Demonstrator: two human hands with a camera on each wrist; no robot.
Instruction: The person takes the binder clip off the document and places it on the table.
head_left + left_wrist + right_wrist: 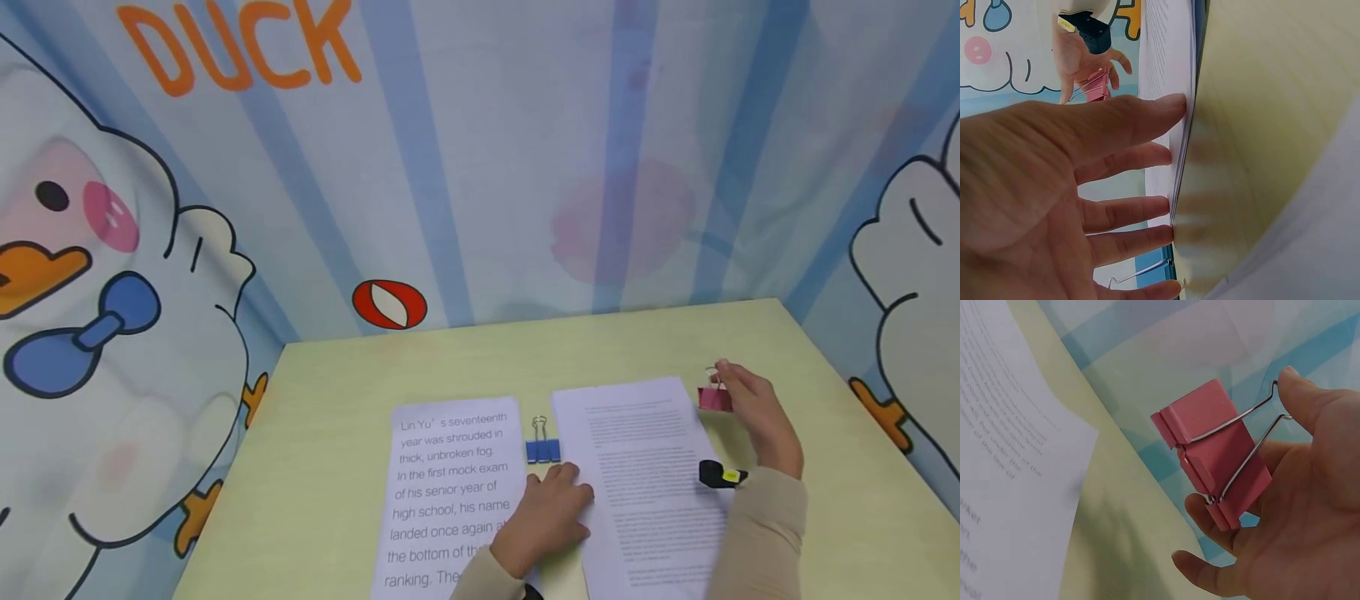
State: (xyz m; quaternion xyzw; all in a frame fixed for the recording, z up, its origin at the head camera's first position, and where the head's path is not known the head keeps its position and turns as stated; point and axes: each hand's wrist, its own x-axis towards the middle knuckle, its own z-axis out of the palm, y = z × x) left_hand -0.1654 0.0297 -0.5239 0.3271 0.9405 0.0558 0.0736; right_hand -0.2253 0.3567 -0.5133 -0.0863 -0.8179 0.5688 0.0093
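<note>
My right hand (762,419) holds a pink binder clip (1219,453) by its wire handles, above the table at the far right corner of the small-print paper stack (637,483). In the right wrist view the thumb presses at the handle ends and other fingers lie behind the clip body. My left hand (546,510) has its fingers spread, with fingertips at the left edge of that stack. The thumb reaches the paper edge in the left wrist view. Just beyond the left fingers a blue binder clip (543,451) lies between the two papers.
A large-print sheet (450,492) lies on the left, partly under the left forearm. Both papers rest on a pale yellow table (315,467). Behind it hangs a blue striped cloth (495,167) with duck drawings.
</note>
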